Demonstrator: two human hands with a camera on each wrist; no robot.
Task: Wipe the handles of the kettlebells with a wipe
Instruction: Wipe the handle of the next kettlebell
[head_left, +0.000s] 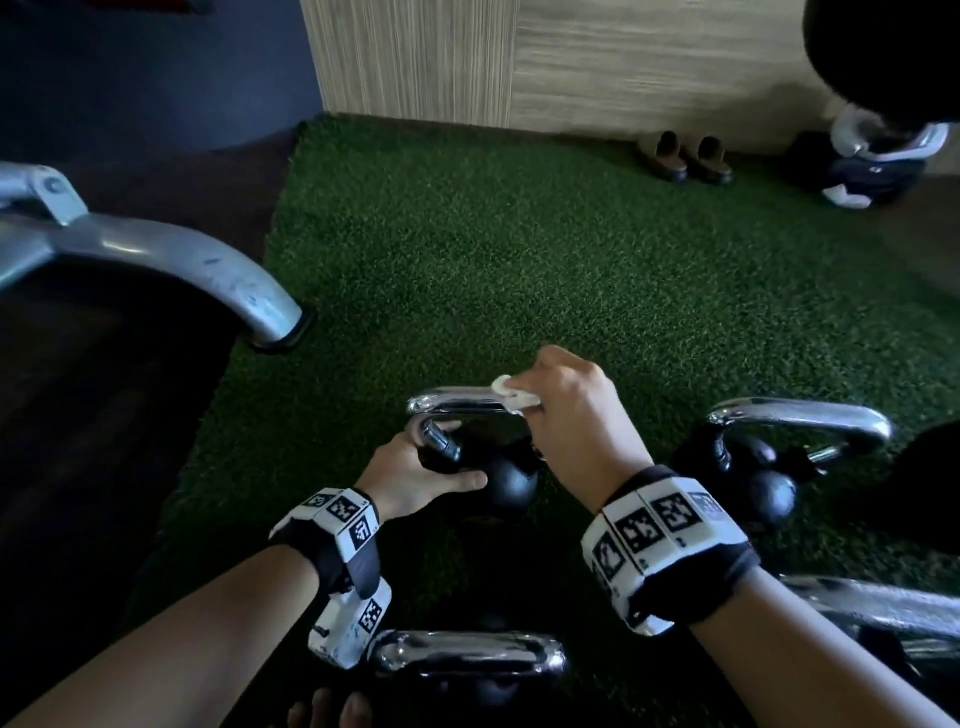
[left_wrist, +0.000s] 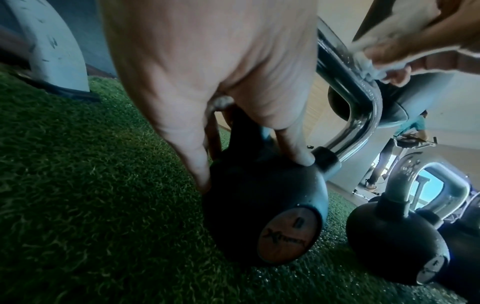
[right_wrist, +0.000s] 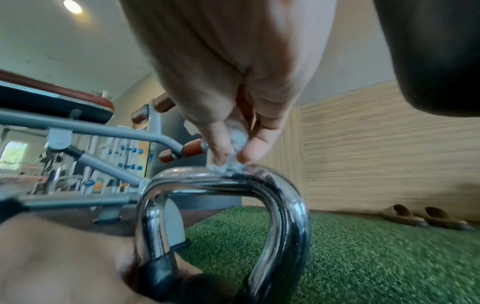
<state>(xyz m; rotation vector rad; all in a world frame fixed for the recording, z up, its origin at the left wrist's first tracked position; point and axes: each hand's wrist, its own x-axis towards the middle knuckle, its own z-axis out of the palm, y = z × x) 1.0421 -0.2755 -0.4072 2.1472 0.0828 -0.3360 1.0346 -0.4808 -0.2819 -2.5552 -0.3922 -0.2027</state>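
- Head view: we find the right hand (head_left: 571, 410) pinching the wipe (head_left: 511, 391) onto the chrome handle (head_left: 457, 402) of the kettlebell (head_left: 506, 486), which stands on turf (head_left: 467, 249); the left hand (head_left: 415, 470) grasps its body.
- Left wrist view: the left fingers (left_wrist: 298, 152) clasp the ball; the palm hides the contact.
- Right wrist view: the fingertips (right_wrist: 253, 149) squeeze the wipe atop the handle; the ball is cut off.

Your forearms are bare, with no sleeves. Each wrist wears a black strap (head_left: 332, 558) carrying white blocks (head_left: 657, 522) printed with black-and-white square markers. Your left wrist (head_left: 345, 525) also bears a white marked housing (head_left: 350, 626) underneath.
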